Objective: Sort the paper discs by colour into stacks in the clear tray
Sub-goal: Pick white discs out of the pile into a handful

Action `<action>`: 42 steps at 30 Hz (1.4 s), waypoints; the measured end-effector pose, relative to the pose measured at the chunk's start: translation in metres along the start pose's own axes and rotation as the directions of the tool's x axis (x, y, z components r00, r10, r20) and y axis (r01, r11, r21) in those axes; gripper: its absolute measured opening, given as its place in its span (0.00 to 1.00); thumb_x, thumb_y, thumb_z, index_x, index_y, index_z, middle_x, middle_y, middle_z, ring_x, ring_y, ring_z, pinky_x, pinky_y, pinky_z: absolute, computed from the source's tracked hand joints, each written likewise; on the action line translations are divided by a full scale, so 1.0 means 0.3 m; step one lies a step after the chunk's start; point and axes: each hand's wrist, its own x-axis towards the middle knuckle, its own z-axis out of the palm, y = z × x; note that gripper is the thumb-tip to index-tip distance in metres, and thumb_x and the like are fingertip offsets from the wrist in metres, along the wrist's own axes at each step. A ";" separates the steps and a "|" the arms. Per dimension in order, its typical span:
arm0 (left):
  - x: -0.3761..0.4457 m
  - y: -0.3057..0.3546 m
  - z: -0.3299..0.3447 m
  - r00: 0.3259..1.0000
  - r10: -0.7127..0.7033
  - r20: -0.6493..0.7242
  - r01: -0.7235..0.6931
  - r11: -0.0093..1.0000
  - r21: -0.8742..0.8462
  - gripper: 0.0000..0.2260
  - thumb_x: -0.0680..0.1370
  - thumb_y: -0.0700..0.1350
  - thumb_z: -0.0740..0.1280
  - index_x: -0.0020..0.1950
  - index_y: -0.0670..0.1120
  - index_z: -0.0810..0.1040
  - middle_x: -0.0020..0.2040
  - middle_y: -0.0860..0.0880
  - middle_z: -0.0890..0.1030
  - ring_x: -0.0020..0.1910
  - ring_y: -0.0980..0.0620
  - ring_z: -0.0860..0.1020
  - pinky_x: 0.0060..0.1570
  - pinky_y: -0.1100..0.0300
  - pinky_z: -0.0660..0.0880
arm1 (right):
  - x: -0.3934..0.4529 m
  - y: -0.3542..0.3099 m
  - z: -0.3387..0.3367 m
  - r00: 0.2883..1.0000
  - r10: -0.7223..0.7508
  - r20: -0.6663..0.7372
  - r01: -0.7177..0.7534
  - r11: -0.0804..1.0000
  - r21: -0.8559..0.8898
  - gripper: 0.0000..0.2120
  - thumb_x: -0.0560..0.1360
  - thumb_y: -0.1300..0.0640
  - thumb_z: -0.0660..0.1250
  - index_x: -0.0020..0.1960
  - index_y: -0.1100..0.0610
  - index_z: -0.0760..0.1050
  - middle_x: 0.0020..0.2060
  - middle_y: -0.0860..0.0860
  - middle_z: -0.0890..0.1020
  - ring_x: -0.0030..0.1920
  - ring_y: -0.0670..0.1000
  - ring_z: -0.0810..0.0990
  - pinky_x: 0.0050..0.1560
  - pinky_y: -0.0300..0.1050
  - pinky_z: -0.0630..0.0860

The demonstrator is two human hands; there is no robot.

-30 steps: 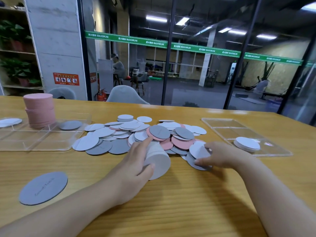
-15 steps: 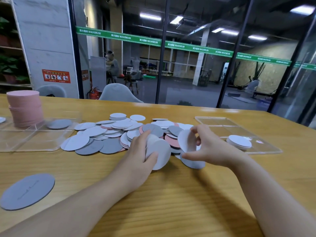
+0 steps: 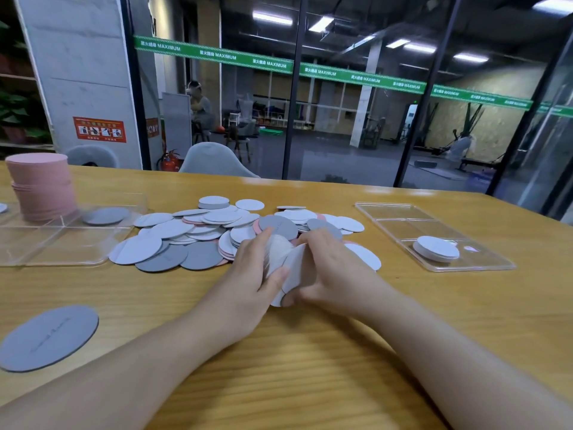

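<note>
Near the table's front edge: left hand and right hand curled together round a sheaf of white discs. Stacked so far: pink stack in left tray, white stack in right tray. Left unsorted: mixed pile mid-table.

Both forearms reach forward from the bottom of the view and meet at the middle. The left hand is curled, thumb in front, round a stack of discs held on edge. The right hand cups the stack's other side, fingers bent, apparently pinching the nearest disc.
</note>
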 end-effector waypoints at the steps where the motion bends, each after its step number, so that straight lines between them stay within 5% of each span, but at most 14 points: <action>1: -0.001 0.001 -0.002 1.000 0.002 0.000 -0.002 1.000 0.005 0.29 0.80 0.51 0.58 0.77 0.54 0.46 0.67 0.63 0.55 0.60 0.75 0.51 0.50 0.87 0.47 | 0.002 0.012 -0.008 1.000 -0.008 0.016 0.007 1.000 0.024 0.34 0.63 0.46 0.77 0.62 0.50 0.65 0.55 0.44 0.69 0.56 0.44 0.67 0.55 0.45 0.71; 5: -0.010 0.012 -0.016 0.999 0.006 0.036 -0.007 0.999 0.032 0.29 0.80 0.53 0.57 0.77 0.55 0.45 0.73 0.60 0.54 0.63 0.72 0.52 0.59 0.74 0.51 | 0.016 0.113 -0.061 0.995 0.093 0.030 -0.096 0.992 0.086 0.31 0.66 0.46 0.75 0.65 0.48 0.66 0.51 0.39 0.70 0.47 0.36 0.69 0.46 0.33 0.67; 9: -0.015 0.011 -0.029 0.998 0.018 0.055 -0.021 0.998 0.062 0.29 0.80 0.54 0.57 0.77 0.55 0.45 0.74 0.59 0.54 0.64 0.71 0.52 0.60 0.72 0.52 | 0.007 0.244 -0.084 0.966 0.258 -0.002 -0.257 0.964 0.059 0.29 0.69 0.46 0.73 0.67 0.50 0.67 0.51 0.42 0.73 0.41 0.38 0.70 0.40 0.31 0.64; 14: -0.017 0.009 -0.043 0.996 0.018 0.083 -0.025 0.996 0.086 0.29 0.80 0.54 0.57 0.76 0.57 0.46 0.74 0.61 0.53 0.64 0.72 0.52 0.61 0.71 0.53 | 0.024 0.301 -0.079 0.901 0.420 -0.106 -0.429 0.899 -0.085 0.25 0.75 0.42 0.65 0.67 0.53 0.69 0.65 0.51 0.72 0.66 0.53 0.65 0.62 0.48 0.65; 17: -0.018 0.009 -0.048 0.995 0.016 0.097 -0.025 0.996 0.086 0.28 0.80 0.54 0.57 0.76 0.58 0.46 0.74 0.62 0.52 0.64 0.73 0.51 0.62 0.70 0.53 | 0.030 0.288 -0.074 0.872 0.488 -0.043 -0.488 0.859 -0.155 0.29 0.75 0.39 0.62 0.70 0.54 0.65 0.68 0.53 0.70 0.71 0.56 0.59 0.67 0.51 0.60; 26: -0.020 0.010 -0.051 0.995 0.010 0.099 -0.020 0.996 0.092 0.28 0.80 0.54 0.57 0.76 0.58 0.46 0.74 0.62 0.53 0.64 0.71 0.53 0.62 0.69 0.54 | 0.021 0.297 -0.100 0.822 0.557 0.117 -0.533 0.825 -0.186 0.42 0.66 0.31 0.66 0.72 0.54 0.63 0.70 0.51 0.68 0.69 0.55 0.64 0.66 0.51 0.66; 29: -0.021 0.012 -0.053 0.995 0.006 0.101 -0.014 0.996 0.086 0.28 0.80 0.54 0.57 0.76 0.59 0.46 0.72 0.63 0.53 0.64 0.71 0.53 0.62 0.69 0.55 | 0.019 0.290 -0.104 0.824 0.542 0.167 -0.489 0.829 -0.272 0.35 0.62 0.26 0.65 0.58 0.49 0.71 0.60 0.53 0.71 0.60 0.55 0.67 0.56 0.50 0.68; 31: -0.022 0.013 -0.053 0.995 0.008 0.101 -0.016 0.997 0.080 0.28 0.80 0.55 0.57 0.76 0.59 0.46 0.70 0.64 0.53 0.63 0.72 0.53 0.61 0.69 0.55 | 0.019 0.278 -0.104 0.829 0.533 0.167 -0.472 0.828 -0.301 0.38 0.61 0.26 0.65 0.59 0.53 0.70 0.60 0.52 0.71 0.60 0.55 0.67 0.55 0.49 0.68; 35: -0.020 0.012 -0.053 0.995 0.008 0.096 -0.016 0.996 0.083 0.28 0.80 0.54 0.57 0.76 0.58 0.46 0.67 0.66 0.53 0.64 0.71 0.54 0.61 0.70 0.55 | 0.013 0.260 -0.108 0.852 0.509 0.120 -0.481 0.853 -0.203 0.42 0.64 0.31 0.69 0.69 0.54 0.67 0.66 0.51 0.69 0.66 0.53 0.66 0.61 0.48 0.67; 39: -0.019 0.012 -0.053 0.996 0.002 0.093 -0.010 0.996 0.087 0.28 0.79 0.55 0.57 0.76 0.59 0.46 0.68 0.66 0.53 0.64 0.71 0.53 0.62 0.69 0.55 | 0.008 0.244 -0.120 0.854 0.515 0.080 -0.505 0.855 -0.113 0.33 0.67 0.39 0.72 0.65 0.55 0.70 0.62 0.50 0.74 0.59 0.51 0.73 0.54 0.43 0.71; 42: -0.020 0.008 -0.052 0.996 0.007 0.088 -0.015 0.996 0.091 0.28 0.79 0.55 0.58 0.76 0.59 0.47 0.72 0.64 0.53 0.65 0.71 0.53 0.63 0.68 0.54 | 0.013 0.223 -0.116 0.843 0.528 0.102 -0.512 0.846 -0.147 0.28 0.69 0.42 0.70 0.62 0.59 0.72 0.61 0.54 0.76 0.59 0.54 0.75 0.58 0.49 0.73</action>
